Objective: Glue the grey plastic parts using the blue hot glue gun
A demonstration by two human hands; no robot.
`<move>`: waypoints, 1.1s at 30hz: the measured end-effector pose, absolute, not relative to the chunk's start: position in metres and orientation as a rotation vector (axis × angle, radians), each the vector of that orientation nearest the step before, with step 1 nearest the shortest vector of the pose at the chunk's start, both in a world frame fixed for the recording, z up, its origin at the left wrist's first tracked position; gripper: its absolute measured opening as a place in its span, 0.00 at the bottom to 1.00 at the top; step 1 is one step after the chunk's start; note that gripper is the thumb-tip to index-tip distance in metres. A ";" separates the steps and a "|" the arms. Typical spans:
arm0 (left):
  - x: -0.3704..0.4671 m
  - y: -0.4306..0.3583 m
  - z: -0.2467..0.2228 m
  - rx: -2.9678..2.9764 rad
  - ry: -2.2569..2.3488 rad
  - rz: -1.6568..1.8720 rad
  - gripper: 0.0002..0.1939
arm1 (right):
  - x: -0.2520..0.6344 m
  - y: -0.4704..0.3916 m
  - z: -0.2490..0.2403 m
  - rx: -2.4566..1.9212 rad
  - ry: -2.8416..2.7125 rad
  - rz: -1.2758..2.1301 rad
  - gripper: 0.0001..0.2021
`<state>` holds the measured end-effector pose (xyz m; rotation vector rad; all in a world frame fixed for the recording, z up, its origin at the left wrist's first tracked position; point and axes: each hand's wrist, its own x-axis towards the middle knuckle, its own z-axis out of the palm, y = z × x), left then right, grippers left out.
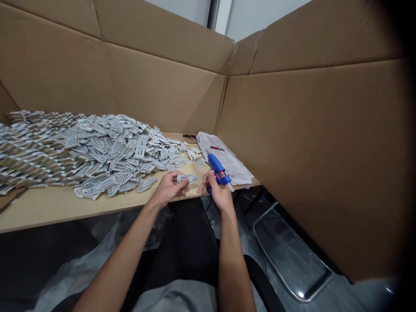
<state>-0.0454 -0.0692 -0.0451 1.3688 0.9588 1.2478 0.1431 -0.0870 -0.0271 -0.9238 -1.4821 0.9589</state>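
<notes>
Pinched in my left hand (169, 188) is a small grey plastic piece (187, 178) with a pointed end, held just above the table's front edge. My right hand (218, 190) is wrapped round a blue hot glue gun (217, 167), whose nozzle points up and away from me. A glue stick (231, 187) sticks out of its back end. The gun and the grey piece are apart. Beyond my left hand spreads a large heap of similar grey pieces (120, 147), and a few loose ones (193, 153) lie near the gun.
Stacked rows of pieces (35, 151) fill the table's left side. Printed papers (224, 158) with a red-handled tool (217, 148) lie at the right. Tall cardboard walls (169, 82) enclose the table (58, 208). A metal-framed chair (276, 264) stands below right.
</notes>
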 end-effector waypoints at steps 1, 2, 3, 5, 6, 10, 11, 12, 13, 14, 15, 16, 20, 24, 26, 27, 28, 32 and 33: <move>-0.045 -0.068 -0.046 1.345 0.990 1.302 0.21 | 0.144 -0.088 -0.026 -0.933 -1.497 0.938 0.25; -0.046 -0.066 -0.047 1.332 1.021 1.352 0.21 | 0.146 -0.089 -0.025 -0.935 -1.506 0.901 0.24; -0.046 -0.065 -0.048 1.330 1.045 1.394 0.20 | 0.147 -0.089 -0.025 -0.931 -1.515 0.859 0.22; -0.046 -0.063 -0.049 1.330 1.068 1.459 0.19 | 0.150 -0.088 -0.027 -0.930 -1.547 0.800 0.20; -0.046 -0.061 -0.049 1.324 1.070 1.482 0.19 | 0.151 -0.087 -0.029 -0.942 -1.566 0.788 0.20; -0.046 -0.056 -0.053 1.252 1.015 1.511 0.19 | 0.155 -0.085 -0.038 -1.011 -1.616 0.823 0.20; -0.045 -0.055 -0.054 1.228 0.997 1.508 0.18 | 0.155 -0.084 -0.039 -1.014 -1.619 0.831 0.20; -0.045 -0.054 -0.056 1.214 0.986 1.502 0.18 | 0.155 -0.084 -0.041 -1.014 -1.628 0.833 0.20; -0.045 -0.053 -0.057 1.212 0.981 1.496 0.18 | 0.155 -0.084 -0.042 -1.010 -1.643 0.829 0.20; -0.046 -0.052 -0.059 1.222 0.983 1.493 0.17 | 0.154 -0.083 -0.042 -1.007 -1.661 0.819 0.19; -0.046 -0.051 -0.060 1.240 0.988 1.491 0.17 | 0.153 -0.083 -0.043 -1.004 -1.683 0.810 0.19; -0.046 -0.050 -0.062 1.260 0.994 1.490 0.16 | 0.152 -0.083 -0.043 -1.000 -1.702 0.804 0.19; -0.048 -0.048 -0.064 1.325 1.015 1.490 0.13 | 0.149 -0.081 -0.045 -0.993 -1.719 0.799 0.19; -0.049 -0.051 -0.061 1.361 1.014 1.487 0.11 | 0.147 -0.079 -0.046 -0.993 -1.727 0.811 0.19; -0.049 -0.052 -0.061 1.368 1.009 1.483 0.10 | 0.147 -0.079 -0.046 -0.997 -1.727 0.822 0.19; -0.049 -0.052 -0.061 1.371 1.010 1.480 0.10 | 0.147 -0.079 -0.046 -1.000 -1.725 0.830 0.19; -0.049 -0.053 -0.061 1.374 1.012 1.476 0.10 | 0.147 -0.079 -0.045 -1.002 -1.720 0.842 0.20; -0.049 -0.053 -0.062 1.391 1.024 1.469 0.09 | 0.147 -0.080 -0.044 -1.027 -1.729 0.865 0.20; -0.049 -0.053 -0.061 1.394 1.024 1.468 0.09 | 0.147 -0.080 -0.044 -1.035 -1.737 0.857 0.20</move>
